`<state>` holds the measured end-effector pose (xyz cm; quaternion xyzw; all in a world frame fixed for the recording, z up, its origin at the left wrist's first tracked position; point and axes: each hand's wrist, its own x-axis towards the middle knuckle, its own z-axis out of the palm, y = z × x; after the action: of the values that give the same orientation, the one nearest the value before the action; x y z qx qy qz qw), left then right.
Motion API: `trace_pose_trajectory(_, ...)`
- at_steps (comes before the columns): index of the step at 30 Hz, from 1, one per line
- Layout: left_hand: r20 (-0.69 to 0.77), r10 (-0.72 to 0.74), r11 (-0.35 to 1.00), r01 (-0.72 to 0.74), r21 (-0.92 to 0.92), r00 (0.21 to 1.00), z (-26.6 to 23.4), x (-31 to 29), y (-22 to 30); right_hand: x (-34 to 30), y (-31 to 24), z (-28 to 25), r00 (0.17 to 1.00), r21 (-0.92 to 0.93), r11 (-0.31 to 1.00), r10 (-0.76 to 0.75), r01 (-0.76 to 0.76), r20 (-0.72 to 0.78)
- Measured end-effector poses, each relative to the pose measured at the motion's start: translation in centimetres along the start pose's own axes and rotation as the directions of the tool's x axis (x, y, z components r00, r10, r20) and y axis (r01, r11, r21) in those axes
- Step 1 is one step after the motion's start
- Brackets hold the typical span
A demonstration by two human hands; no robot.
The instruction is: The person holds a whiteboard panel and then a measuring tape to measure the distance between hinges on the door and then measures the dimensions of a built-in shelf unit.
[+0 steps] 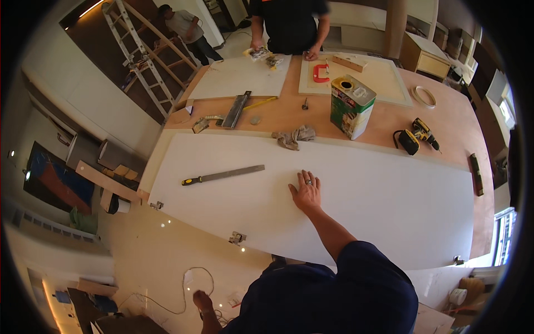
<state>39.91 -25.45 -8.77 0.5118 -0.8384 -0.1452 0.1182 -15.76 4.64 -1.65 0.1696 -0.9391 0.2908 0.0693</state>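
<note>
My right hand (307, 192) lies flat on a large white panel (378, 206), fingers spread, with a ring on one finger. It holds nothing. To its left on the panel rests a flat metal file (231, 173) with a black and yellow handle. A crumpled grey cloth (295, 137) sits just beyond the hand at the panel's far edge. Low at my left side, away from the panel, hangs my left hand (203, 301), its fingers curled in and nothing seen in them. Metal hinges (237, 238) are fixed along the panel's near edge.
Beyond the panel, the wooden table (267, 119) holds a green and white can (351, 107), a cordless drill (425, 134), a tape measure (408, 142) and a red clamp (321, 73). A person (289, 25) stands opposite. A ladder (139, 61) leans behind left; a cable (181, 300) crosses the floor.
</note>
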Motion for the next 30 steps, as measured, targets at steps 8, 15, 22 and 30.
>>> trace_pose_trajectory(8, -0.209, 0.281, 0.73, -0.35, -0.587, 0.937, 2.8, 22.0, 30.0, 0.4, -0.1, 0.0, 0.996, -0.085, 0.992, 0.094, -0.095, -0.013)
trace_pose_trajectory(15, -0.242, 0.575, 0.542, -0.586, -0.602, 0.781, 9.1, 34.2, 46.4, 1.1, -1.1, 1.7, 0.995, -0.16, 0.982, 0.103, -0.1, 0.01)
trace_pose_trajectory(22, -0.224, 0.709, 0.596, -0.738, -0.316, 0.668, 17.3, 46.0, 58.2, 2.5, -2.4, 0.1, 0.989, -0.253, 0.96, 0.139, -0.125, 0.041)
trace_pose_trajectory(30, 0.188, 0.507, 0.834, -0.534, 0.138, 0.841, 18.5, 49.8, 64.7, 2.9, -2.4, 0.2, 0.972, -0.289, 0.943, 0.205, -0.165, 0.115)
